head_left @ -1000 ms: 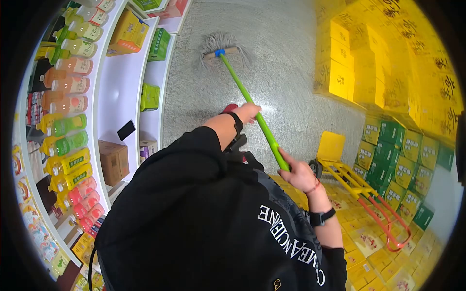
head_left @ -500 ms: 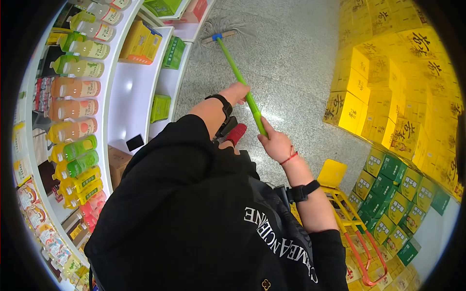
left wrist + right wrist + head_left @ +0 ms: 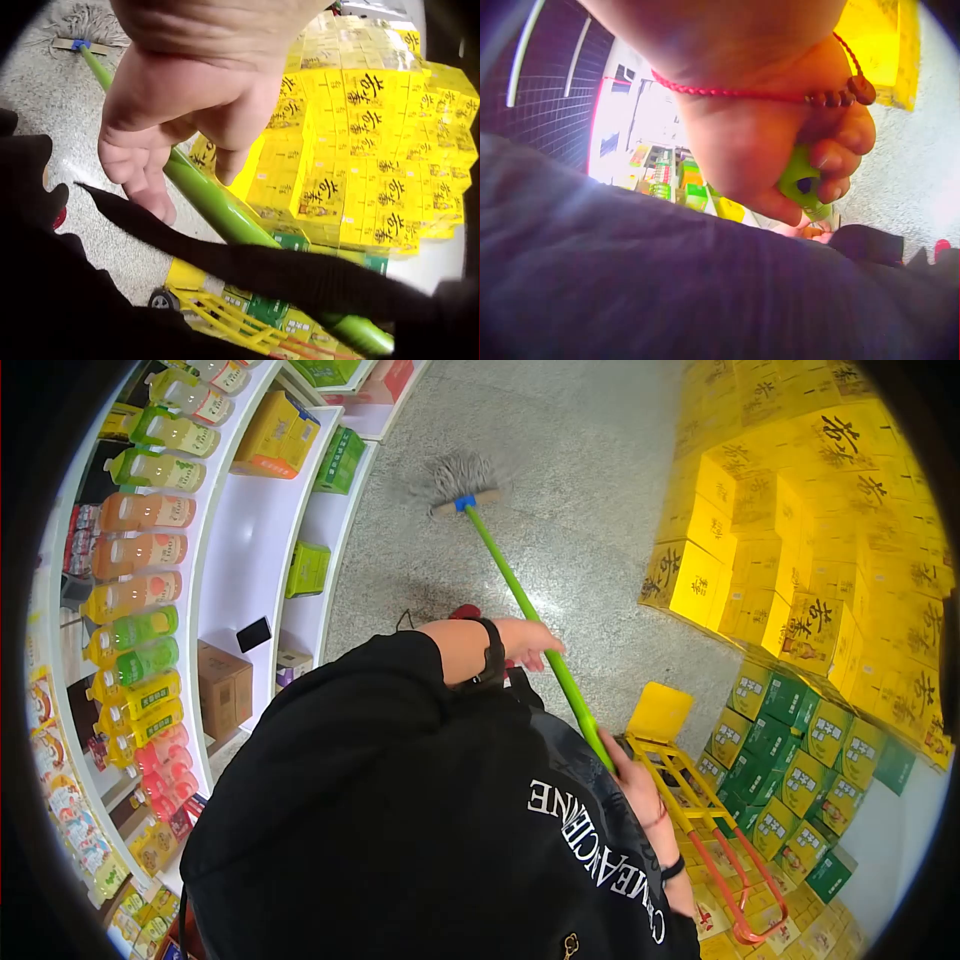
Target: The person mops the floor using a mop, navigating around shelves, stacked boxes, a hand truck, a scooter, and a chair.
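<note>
White "ANCIENNE" can be read on the black top [image 3: 400, 830], "苦" on yellow cartons [image 3: 703, 587].

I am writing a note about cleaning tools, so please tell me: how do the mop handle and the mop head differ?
The mop handle is bright green and smooth; the mop head is grey and stringy. The handle is long and straight, while the head spreads out on the floor. The right hand grips the handle; no hand touches the head. Both belong to one mop.
</note>
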A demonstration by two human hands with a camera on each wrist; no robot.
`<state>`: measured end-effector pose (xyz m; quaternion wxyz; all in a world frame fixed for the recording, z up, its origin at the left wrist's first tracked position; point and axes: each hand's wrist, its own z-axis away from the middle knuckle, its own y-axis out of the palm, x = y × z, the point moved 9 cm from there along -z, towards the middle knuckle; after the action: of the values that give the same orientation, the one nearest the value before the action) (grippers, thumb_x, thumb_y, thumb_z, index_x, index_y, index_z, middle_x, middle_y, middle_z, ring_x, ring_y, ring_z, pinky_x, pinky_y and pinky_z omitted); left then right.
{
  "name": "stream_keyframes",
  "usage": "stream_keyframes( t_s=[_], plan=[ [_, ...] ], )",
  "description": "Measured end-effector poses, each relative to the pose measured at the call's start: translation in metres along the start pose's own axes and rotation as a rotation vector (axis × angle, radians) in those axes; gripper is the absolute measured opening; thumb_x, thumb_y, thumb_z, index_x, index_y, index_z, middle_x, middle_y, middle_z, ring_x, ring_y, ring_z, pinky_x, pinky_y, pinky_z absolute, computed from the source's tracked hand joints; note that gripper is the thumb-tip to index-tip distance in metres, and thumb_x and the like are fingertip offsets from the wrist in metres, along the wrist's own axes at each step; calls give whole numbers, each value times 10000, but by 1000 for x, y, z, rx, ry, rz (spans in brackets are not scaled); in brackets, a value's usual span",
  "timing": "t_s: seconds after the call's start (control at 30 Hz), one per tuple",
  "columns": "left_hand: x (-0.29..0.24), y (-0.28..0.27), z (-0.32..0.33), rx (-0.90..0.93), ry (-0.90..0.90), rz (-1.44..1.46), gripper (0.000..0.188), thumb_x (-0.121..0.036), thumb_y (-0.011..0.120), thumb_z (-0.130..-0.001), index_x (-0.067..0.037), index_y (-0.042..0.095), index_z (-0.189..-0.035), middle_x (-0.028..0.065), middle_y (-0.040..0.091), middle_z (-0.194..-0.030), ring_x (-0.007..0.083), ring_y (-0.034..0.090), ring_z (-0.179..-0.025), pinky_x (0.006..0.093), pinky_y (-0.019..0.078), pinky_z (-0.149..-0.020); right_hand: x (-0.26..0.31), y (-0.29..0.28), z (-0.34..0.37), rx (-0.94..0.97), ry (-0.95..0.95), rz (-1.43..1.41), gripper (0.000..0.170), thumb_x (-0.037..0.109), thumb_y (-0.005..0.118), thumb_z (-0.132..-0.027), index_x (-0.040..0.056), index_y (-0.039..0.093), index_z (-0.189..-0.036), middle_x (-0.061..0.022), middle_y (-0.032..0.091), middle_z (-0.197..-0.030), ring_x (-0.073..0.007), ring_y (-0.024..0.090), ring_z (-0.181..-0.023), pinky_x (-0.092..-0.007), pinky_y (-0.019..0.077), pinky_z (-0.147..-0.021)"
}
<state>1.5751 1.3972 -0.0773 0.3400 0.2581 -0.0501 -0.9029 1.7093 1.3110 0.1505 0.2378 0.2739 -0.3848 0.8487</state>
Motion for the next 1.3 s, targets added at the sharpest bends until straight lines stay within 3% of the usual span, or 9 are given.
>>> stream_keyframes(
  t_s=[0.2,0.3,0.4,0.5,0.63,0.73,0.93,1.17,1.3],
  plan=[
    [-1,63,-27,256,-99,-166,613,-502,490,-768,-21,451,-1147,177,615,-905,238,598,-750,343,410,-604,-35,-11,60,114,295,10,493,147,545,-786,167,399,-1256,-213,574,-880,-339,582,-729,-344,462,-621],
    [-10,46,-27,243,-71,-143,627,-498,481,-773,-19,421,-1173,184,612,-924,246,602,-768,331,414,-623,-53,-12,44,-70,81,-89,488,147,559,-779,168,417,-1246,-208,578,-807,-335,580,-677,-350,453,-594],
    [-20,14,-29,201,-16,-116,632,-485,479,-776,-1,409,-1175,194,612,-914,254,607,-772,315,423,-607,-61,-7,12,-75,99,-153,486,156,573,-769,165,432,-1234,-208,575,-743,-331,580,-650,-354,450,-572],
    [-35,-52,-22,72,60,-57,573,-430,485,-781,31,456,-1121,205,614,-863,266,614,-730,326,451,-547,-16,-23,-58,-39,127,54,489,157,577,-764,163,433,-1231,-211,574,-706,-327,583,-636,-353,455,-560],
    [-68,-199,-23,-330,155,65,419,-334,469,-784,45,568,-935,192,609,-790,252,607,-606,348,496,-524,31,-38,-182,-44,127,-1,466,195,531,-790,158,413,-1239,-226,561,-673,-372,570,-645,-402,451,-577],
    [-94,-301,-32,-369,328,134,400,-316,459,-791,57,575,-878,170,610,-777,232,607,-601,325,498,-530,83,-59,-274,-19,128,-24,460,223,515,-797,158,405,-1240,-239,566,-711,-393,565,-681,-430,451,-605],
    [-143,-457,-14,-606,368,149,361,-276,437,-807,60,566,-839,157,602,-764,227,606,-601,320,502,-545,158,-98,-422,-65,-74,97,476,267,482,-804,121,383,-1246,-240,579,-758,-394,565,-737,-430,453,-675],
    [-153,-457,-18,-616,310,315,340,-258,433,-823,57,543,-888,166,586,-794,240,603,-640,334,503,-552,146,-102,-424,-37,41,96,486,303,490,-813,168,384,-1267,-211,590,-764,-340,588,-748,-386,455,-676],
    [-159,-387,-32,-325,377,97,327,-262,421,-834,43,537,-834,162,577,-740,229,585,-596,338,474,-507,111,-99,-374,-55,81,82,486,284,520,-804,168,398,-1260,-210,578,-716,-326,591,-700,-372,456,-640]
  ],
)
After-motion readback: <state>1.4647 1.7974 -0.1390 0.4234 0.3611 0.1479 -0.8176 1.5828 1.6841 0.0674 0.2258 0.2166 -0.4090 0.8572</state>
